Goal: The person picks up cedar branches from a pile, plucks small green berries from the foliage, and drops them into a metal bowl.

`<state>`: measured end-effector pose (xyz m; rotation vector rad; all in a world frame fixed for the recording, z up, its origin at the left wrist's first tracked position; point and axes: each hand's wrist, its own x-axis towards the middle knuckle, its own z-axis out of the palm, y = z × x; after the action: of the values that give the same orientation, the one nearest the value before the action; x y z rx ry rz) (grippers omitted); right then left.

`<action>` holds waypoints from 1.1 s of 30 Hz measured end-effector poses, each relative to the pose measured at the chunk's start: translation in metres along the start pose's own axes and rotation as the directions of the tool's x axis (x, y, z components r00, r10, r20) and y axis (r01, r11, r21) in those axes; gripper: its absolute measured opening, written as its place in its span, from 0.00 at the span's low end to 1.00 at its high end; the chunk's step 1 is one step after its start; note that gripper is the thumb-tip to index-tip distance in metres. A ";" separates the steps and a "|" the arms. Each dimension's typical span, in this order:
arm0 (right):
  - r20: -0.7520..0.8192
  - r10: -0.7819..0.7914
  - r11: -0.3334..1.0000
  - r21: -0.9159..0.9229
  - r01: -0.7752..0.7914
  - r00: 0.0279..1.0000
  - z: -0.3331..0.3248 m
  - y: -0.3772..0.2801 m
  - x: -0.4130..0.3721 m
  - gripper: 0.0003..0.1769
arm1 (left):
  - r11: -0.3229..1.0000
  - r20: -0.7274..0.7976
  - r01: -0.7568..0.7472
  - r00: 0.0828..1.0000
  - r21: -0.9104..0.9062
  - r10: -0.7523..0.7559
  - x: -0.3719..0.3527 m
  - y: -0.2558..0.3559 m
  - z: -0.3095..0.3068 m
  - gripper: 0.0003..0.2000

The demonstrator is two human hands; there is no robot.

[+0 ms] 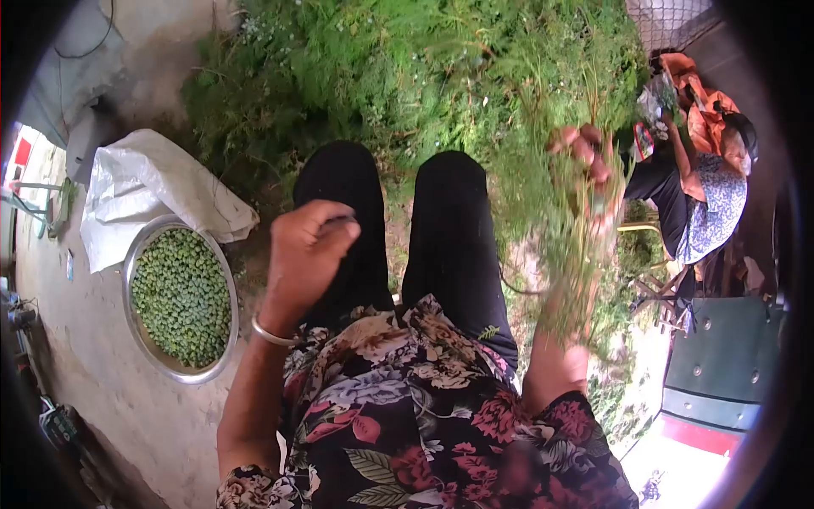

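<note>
My left hand (309, 246), with a pale bangle at the wrist, is curled closed above my left knee. Whatever its fingers pinch, if anything, is too small or hidden to make out. Over on the right, my right hand (585, 161) is wrapped round a leafy green branch (572, 229). The branch's thin, feathery sprays hang down across my forearm and are smeared by motion. Beside my left arm, a round metal basin (232, 331) holds a heap of small green berry-like cones (182, 297).
A big pile of green branches (381, 76) spreads before my knees and along my right side. A white woven sack (144, 182) lies behind the basin on the concrete floor (93, 339). Another person (695, 187) sits at the right, near a dark green panel (716, 352).
</note>
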<state>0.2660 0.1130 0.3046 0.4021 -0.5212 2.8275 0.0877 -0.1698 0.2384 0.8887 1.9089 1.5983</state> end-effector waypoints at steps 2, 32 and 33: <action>-0.114 -0.050 0.999 -0.003 0.050 0.992 0.013 0.019 -0.008 0.06 | 0.985 0.097 0.115 0.990 -0.127 -0.103 0.004 0.010 0.008 0.06; -0.383 -0.149 -0.233 -0.882 -0.409 0.912 0.098 0.121 -0.046 0.30 | 0.841 0.003 -0.010 1.000 -0.540 0.014 0.033 -0.007 0.073 0.16; -0.318 -0.351 -0.263 -0.869 -0.419 0.880 0.101 0.123 -0.038 0.29 | 0.785 0.066 0.108 0.994 -0.609 -0.086 0.029 0.000 0.069 0.16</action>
<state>0.2902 -0.0438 0.3455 -0.7254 -2.3686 1.2191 0.1186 -0.1028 0.2258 0.5159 1.2359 1.9445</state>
